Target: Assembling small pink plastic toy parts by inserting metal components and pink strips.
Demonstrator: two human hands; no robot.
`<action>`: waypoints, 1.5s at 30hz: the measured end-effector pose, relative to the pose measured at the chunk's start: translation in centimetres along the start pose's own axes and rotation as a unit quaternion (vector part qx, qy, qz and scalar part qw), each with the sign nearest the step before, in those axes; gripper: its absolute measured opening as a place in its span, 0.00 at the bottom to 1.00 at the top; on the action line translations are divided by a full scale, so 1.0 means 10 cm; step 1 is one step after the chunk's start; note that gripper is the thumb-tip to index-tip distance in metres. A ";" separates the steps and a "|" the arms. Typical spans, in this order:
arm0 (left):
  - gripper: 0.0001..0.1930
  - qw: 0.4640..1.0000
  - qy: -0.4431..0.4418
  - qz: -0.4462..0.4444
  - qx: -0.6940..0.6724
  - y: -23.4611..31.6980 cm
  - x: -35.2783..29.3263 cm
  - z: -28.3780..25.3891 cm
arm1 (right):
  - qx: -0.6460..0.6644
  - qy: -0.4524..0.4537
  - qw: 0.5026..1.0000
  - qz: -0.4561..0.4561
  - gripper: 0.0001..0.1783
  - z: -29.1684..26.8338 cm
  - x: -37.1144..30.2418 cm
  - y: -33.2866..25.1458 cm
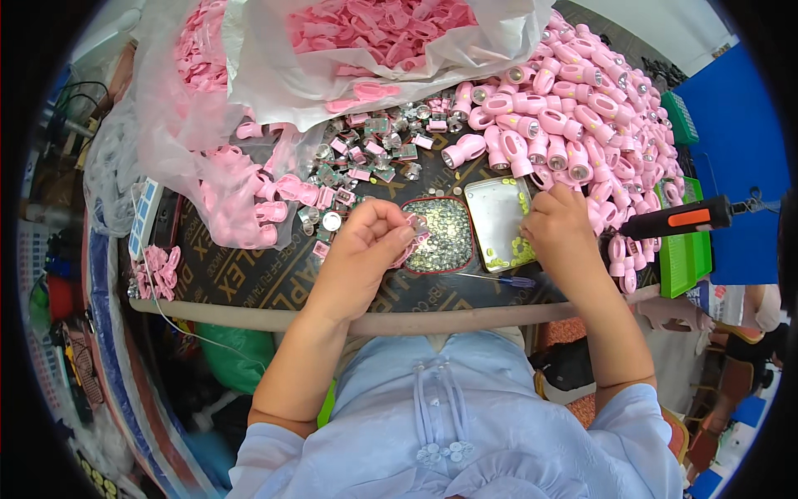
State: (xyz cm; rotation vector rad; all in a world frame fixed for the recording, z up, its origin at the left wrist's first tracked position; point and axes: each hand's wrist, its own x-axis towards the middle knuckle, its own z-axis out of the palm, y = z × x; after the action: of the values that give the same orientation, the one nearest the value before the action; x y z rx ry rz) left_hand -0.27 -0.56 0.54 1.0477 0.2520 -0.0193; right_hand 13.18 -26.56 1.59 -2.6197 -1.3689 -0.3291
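My left hand (pixel 366 254) is closed on a small pink plastic torch part (pixel 413 235) with a see-through piece at its top, held over the left rim of a red-edged tray (pixel 475 249) full of small silvery pieces. At the right side of a white metal tin (pixel 490 218), my right hand (pixel 564 229) has its fingers bent together, and whatever they pinch is hidden. Small yellow-green pieces (pixel 522 251) lie along the tin's right side and lower corner. A screwdriver with a blue handle (pixel 517 282) lies just below the tin.
Pink torches (pixel 573 108) are heaped at the right. Plastic bags (pixel 266 83) of pink shells stand at the back and left. Between them lie loose circuit and lens pieces (pixel 378 141). A black electric screwdriver (pixel 677 218) juts in over a green tray (pixel 688 258) at the right.
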 end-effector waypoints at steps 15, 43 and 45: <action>0.13 0.993 -0.029 -0.107 0.050 0.07 0.09 0.16 | 0.314 0.019 0.940 -0.135 0.09 -0.28 0.47 -0.55; 0.15 0.999 -0.002 -0.015 -0.028 0.07 0.13 0.00 | 0.145 0.130 0.969 -0.150 0.21 0.09 0.45 -0.76; 0.15 1.000 0.027 0.001 -0.012 0.09 0.12 -0.02 | 0.246 0.163 0.947 -0.124 0.21 0.09 0.54 -0.71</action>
State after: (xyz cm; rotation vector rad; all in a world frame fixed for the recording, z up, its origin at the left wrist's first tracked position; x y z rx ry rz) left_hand 1.02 0.15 0.93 1.0261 0.2996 0.0145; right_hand 10.47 -18.06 2.49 -1.9008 -1.4383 -0.3735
